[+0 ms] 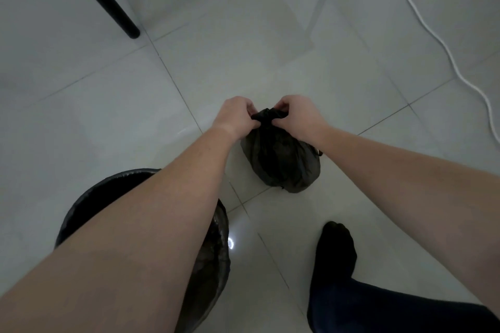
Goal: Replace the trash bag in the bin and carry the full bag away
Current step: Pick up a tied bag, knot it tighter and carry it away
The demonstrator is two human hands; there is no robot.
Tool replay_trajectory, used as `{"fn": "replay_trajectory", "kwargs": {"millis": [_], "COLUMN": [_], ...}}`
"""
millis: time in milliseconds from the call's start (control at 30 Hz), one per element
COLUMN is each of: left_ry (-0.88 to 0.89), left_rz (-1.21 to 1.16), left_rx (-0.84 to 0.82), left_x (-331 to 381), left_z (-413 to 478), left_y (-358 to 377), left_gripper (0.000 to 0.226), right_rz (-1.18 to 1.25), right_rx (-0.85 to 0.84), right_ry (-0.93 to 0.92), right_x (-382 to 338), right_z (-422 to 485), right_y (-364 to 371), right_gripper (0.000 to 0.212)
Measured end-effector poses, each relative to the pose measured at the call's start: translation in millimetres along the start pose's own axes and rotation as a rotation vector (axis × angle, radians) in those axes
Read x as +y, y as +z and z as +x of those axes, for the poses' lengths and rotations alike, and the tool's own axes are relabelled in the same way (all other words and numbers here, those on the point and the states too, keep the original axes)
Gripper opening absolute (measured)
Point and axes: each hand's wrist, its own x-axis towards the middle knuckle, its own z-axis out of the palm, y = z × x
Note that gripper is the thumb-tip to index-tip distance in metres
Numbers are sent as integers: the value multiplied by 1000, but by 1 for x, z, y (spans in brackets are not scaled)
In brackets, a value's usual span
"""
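Full black trash bag (281, 162), on floor tiles: neck pinched by left hand (235, 119) and right hand (297, 116), apparently knotting; lined bin (213, 246) just beside

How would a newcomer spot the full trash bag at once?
Start at the round black bin at the view's lower left, on the pale tiled floor. Beyond it to the right sits the full bag, a small dark bundle. Only it has its neck pinched by the left hand and right hand.

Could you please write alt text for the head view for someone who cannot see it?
Left hand and right hand pinch the neck of a full black trash bag on the tiled floor; a black bin stands nearby.
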Motion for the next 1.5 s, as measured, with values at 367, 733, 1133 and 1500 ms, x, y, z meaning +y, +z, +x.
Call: {"fn": "replay_trajectory", "kwargs": {"millis": [367, 733, 1133, 1500], "left_ry": [105, 266, 458, 340], "left_rz": [-102, -167, -69, -42], "left_rx": [6, 205, 464, 551], "left_x": [25, 84, 119, 70], "left_z": [-68, -182, -377, -528], "left_y": [-35, -107, -160, -159], "left_gripper": [24, 24, 21, 21], "right_rz": [-68, 15, 225, 164], "right_rx": [-76, 117, 327, 184], "right_ry": [-184, -350, -532, -747], "right_x": [-38, -96, -155, -199], "right_z": [-49, -157, -341, -446], "right_y": [-54, -132, -167, -126], "right_gripper": [23, 25, 31, 31]}}
